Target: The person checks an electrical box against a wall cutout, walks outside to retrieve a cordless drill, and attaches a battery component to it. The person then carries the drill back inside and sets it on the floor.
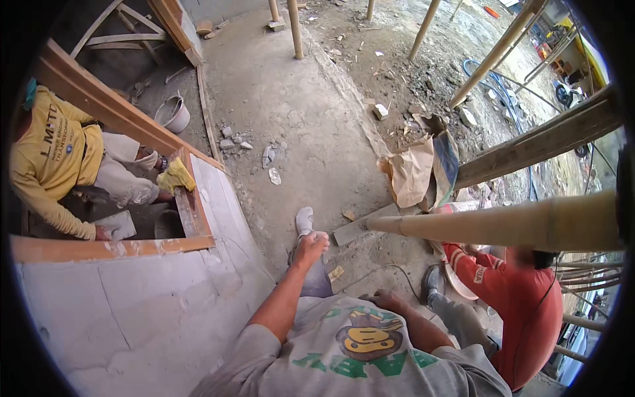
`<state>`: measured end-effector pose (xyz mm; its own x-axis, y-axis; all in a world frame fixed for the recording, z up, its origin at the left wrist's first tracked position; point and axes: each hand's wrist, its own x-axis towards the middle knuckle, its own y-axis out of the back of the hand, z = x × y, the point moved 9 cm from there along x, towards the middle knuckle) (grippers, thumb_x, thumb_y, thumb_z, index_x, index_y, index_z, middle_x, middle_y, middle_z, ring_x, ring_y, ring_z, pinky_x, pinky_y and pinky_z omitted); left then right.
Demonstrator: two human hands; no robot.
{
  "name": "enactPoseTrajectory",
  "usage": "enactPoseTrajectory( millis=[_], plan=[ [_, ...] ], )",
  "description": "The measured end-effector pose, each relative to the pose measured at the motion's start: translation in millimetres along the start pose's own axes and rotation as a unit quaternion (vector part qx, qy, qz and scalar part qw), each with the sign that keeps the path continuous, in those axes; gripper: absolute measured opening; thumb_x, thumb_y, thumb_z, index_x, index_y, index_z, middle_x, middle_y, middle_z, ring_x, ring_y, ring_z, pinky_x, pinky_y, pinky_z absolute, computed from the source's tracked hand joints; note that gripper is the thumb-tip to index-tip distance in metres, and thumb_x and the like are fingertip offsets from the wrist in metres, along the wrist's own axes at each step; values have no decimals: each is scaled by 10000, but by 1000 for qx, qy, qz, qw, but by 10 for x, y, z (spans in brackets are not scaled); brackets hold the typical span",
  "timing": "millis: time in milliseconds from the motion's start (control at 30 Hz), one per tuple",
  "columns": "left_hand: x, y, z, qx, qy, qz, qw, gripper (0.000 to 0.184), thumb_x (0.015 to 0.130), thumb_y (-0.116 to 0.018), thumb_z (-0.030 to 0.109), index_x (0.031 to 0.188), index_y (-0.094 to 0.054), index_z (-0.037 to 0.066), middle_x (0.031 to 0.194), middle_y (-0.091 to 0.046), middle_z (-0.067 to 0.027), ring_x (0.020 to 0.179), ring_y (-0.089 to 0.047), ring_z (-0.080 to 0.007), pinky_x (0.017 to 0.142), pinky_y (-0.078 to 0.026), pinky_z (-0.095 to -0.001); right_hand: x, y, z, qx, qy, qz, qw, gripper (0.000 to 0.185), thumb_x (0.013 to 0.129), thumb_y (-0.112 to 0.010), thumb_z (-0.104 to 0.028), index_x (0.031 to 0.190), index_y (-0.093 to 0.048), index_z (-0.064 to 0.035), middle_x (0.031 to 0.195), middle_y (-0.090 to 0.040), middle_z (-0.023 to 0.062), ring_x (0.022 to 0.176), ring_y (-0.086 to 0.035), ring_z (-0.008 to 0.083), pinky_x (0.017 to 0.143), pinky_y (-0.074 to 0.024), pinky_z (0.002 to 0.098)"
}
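Observation:
My left hand [312, 248] is raised in front of my body with its fingers curled in, and nothing shows in it. Below it is my leg in grey trousers [316, 281], ending in a pale, dusty shoe [304, 220]. My right hand [387, 301] lies low near my lap, close to my grey shirt [370, 344]. Its fingers look loosely stretched, with nothing seen in them. A thin cable [390, 266] runs along the ground just beyond that hand.
At left, a person in yellow [63, 145] holds a flat trowel [118, 225] inside a wooden frame [112, 249]; a bucket [173, 114] stands behind. At right, a person in red [522, 304] crouches beside a bamboo pole [503, 221]. A torn paper sack [411, 173] sits ahead.

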<state>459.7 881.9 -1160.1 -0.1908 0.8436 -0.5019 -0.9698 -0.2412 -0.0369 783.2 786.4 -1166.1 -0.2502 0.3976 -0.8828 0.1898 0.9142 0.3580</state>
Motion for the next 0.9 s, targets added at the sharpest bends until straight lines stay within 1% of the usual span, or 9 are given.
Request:
enactPoseTrajectory(
  millis=[33,100,233,367,467,600,700,800,900],
  plan=[
    [241,142,57,-16,3,-4,1000,322,873,-584,282,997,-615,-14,784,-670,-77,679,-643,-135,647,-507,-273,77,203,-361,-59,12,6,998,471,812,-569,-391,1129,-626,-47,1114,-620,205,1068,-578,368,941,-438,414],
    [624,713,1034,93,-45,57,993,350,876,-574,301,1033,-607,-10,812,-670,-92,700,-647,-148,672,-508,-278,229,530,-1016,-170,50,10,984,465,813,-568,-382,1147,-605,-61,1115,-607,195,1054,-573,377,941,-437,428],
    [1213,1736,2481,19,-19,105,994,381,891,-570,312,1111,-567,1,914,-642,-96,808,-627,-168,755,-504,-297,869,1408,-2124,-127,176,102,971,432,809,-562,-395,1114,-628,-96,1229,-532,156,1166,-485,348,984,-388,478],
    [1909,2053,3171,-10,3,142,990,406,888,-571,352,1131,-557,28,948,-634,-86,843,-620,-174,794,-491,-322,839,2631,-3045,-170,206,192,944,423,796,-565,-391,1102,-631,-106,1197,-552,161,1168,-482,339,997,-379,475],
    [2559,1686,3288,-27,1,83,996,415,879,-575,377,1137,-555,52,958,-637,-87,842,-620,-169,799,-481,-329,1436,3154,-3223,-113,209,143,961,430,799,-559,-380,1106,-630,-88,1210,-553,180,1177,-486,344,1005,-377,454],
    [3549,892,3234,31,88,-45,995,394,872,-589,336,1115,-564,27,951,-645,-104,836,-635,-175,762,-495,-318,2144,4255,-3302,11,175,105,979,416,807,-571,-381,1065,-625,-59,1161,-591,209,1100,-545,379,942,-424,466],
    [4406,707,3375,100,70,-90,988,336,874,-591,284,1070,-589,11,927,-651,-119,798,-641,-166,701,-507,-294,2594,5427,-3229,102,167,234,952,420,814,-578,-376,1068,-627,-44,1074,-624,226,1020,-588,382,904,-459,433],
    [5299,705,4053,170,61,-74,981,282,879,-583,246,1023,-610,5,895,-650,-116,762,-637,-153,653,-509,-278,2774,6690,-3219,70,106,211,969,434,832,-566,-374,1096,-629,-35,1035,-637,237,1006,-606,366,872,-473,431],
    [6195,766,4875,73,1,-2,997,318,872,-575,235,1049,-589,-29,833,-653,-112,707,-641,-167,665,-513,-283,2786,7948,-3305,104,46,214,970,412,837,-557,-367,1060,-646,-32,1031,-643,231,996,-613,364,861,-475,430]
  ],
)
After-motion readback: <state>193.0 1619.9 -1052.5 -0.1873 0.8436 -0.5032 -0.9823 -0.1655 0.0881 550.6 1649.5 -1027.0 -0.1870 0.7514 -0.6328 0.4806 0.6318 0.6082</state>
